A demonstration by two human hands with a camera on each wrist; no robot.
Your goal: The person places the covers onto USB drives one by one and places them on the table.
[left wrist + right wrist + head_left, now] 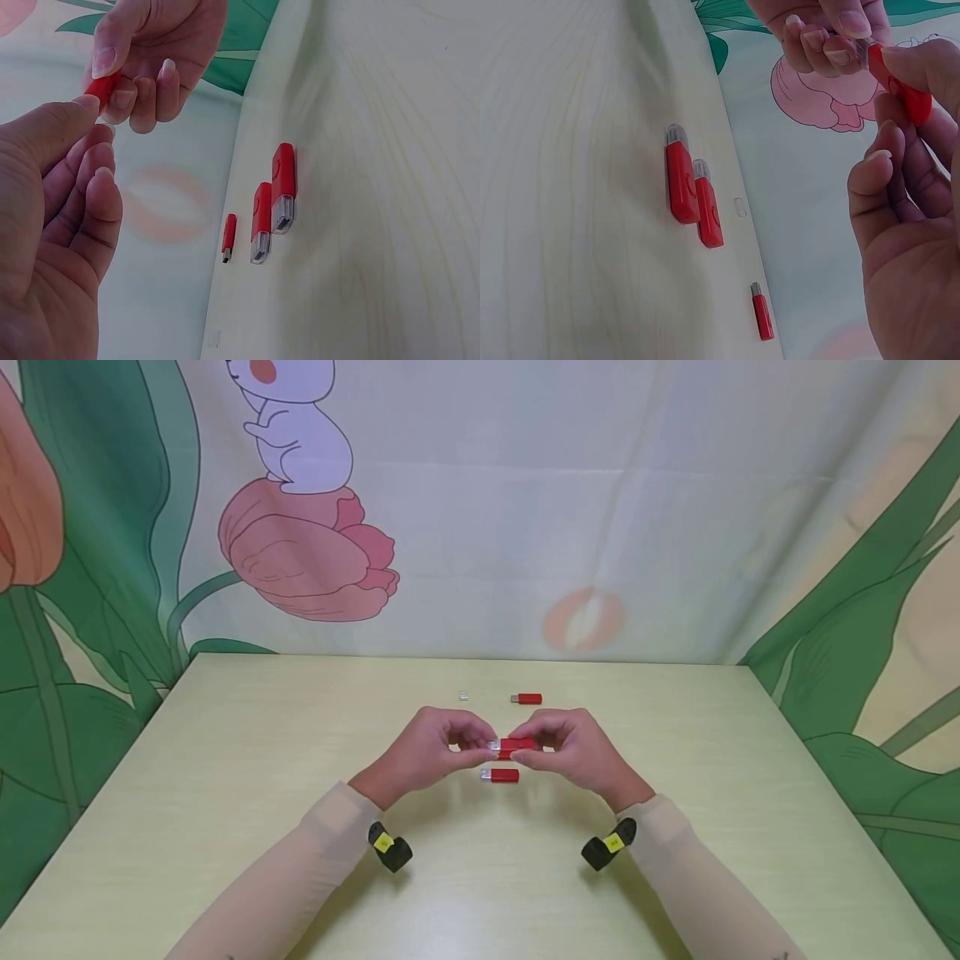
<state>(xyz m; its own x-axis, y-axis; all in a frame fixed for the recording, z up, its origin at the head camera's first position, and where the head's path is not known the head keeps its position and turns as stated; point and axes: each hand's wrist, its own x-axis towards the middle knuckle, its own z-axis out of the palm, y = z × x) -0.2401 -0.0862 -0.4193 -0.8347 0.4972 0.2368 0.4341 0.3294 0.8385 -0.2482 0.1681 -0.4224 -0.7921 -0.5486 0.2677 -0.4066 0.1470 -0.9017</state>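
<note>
Above the table, my right hand pinches the red body of a USB flash drive between thumb and fingers. The thumb and fingertips of my left hand pinch the clear cap at the other end of the same drive. Below the hands lie two more red USB flash drives with clear caps on, a nearer one and a farther one, side by side. Toward the back lies an uncapped red drive, its metal plug pointing left in the head view.
A loose clear cap lies left of the uncapped drive, near the back of the pale wooden table. Behind the table's far edge hangs a printed curtain with flowers and leaves. Each wrist wears a small black camera.
</note>
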